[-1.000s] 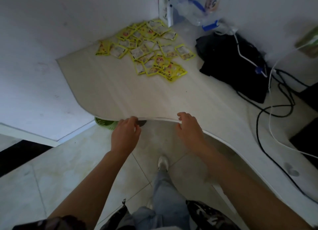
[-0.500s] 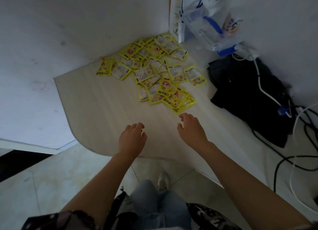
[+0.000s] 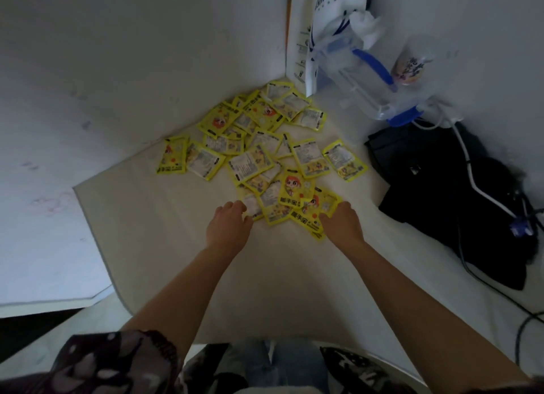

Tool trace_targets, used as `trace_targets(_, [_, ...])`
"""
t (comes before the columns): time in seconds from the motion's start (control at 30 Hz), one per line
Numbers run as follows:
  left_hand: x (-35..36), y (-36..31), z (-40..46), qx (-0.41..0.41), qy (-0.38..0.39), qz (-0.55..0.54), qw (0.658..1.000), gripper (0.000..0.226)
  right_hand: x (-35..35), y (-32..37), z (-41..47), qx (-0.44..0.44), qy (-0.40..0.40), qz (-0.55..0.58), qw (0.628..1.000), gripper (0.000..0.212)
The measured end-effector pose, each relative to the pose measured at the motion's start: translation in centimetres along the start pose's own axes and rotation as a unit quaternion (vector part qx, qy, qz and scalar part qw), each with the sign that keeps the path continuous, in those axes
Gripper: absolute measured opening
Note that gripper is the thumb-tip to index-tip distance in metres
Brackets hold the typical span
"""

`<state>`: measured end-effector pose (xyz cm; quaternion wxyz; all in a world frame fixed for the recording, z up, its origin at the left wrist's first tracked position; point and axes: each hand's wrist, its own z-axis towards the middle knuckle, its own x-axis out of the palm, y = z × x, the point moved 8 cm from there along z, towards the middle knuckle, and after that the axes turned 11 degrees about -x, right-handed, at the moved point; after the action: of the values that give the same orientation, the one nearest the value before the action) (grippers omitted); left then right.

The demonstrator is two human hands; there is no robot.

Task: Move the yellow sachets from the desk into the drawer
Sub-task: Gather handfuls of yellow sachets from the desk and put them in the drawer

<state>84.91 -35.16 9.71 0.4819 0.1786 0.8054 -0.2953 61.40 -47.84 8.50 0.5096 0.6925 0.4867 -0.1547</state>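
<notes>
Several yellow sachets (image 3: 265, 146) lie in a loose overlapping pile on the pale desk (image 3: 176, 217), reaching back into the corner of the white walls. My left hand (image 3: 228, 227) is at the near left edge of the pile, its loosely curled fingertips touching a sachet (image 3: 253, 206). My right hand (image 3: 343, 222) is at the near right edge, fingers and thumb resting on a sachet with red print (image 3: 309, 221). Neither hand has lifted anything. No drawer is in view.
A black bag (image 3: 435, 193) with white and black cables (image 3: 477, 187) lies on the desk to the right. A white coffee paper bag (image 3: 326, 19), a clear plastic bag with blue parts (image 3: 368, 81) and a cup (image 3: 412, 60) stand in the back corner. The desk's curved front edge (image 3: 117, 287) is near my body.
Both hands left the desk's front edge and reached forward across the desk to the near edge of the sachet pile. The view has moved closer to the corner.
</notes>
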Motion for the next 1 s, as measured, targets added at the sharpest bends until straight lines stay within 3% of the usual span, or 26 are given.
trace_targets(0.17, [-1.1, -0.9, 4.6, 0.007, 0.013, 0.009, 1.000, 0.033, 0.7, -0.4, 1.4, 0.112, -0.004, 0.043, 0.993, 0.080])
trace_targets(0.37, [-1.9, -3.8, 9.1, 0.041, 0.029, 0.015, 0.999, 0.045, 1.6, -0.3, 2.2, 0.149, -0.008, 0.032, 0.988, 0.094])
trace_targets(0.63, [-1.1, -6.5, 12.8, 0.053, 0.066, 0.052, 0.995, 0.051, 1.7, -0.4, 3.2, 0.157, -0.015, -0.004, 0.988, 0.083])
trace_targets(1.0, [0.6, -5.0, 11.4, 0.046, 0.043, 0.067, 0.996, 0.056, -0.1, -0.7, 4.3, 0.123, -0.033, 0.032, 0.991, 0.064])
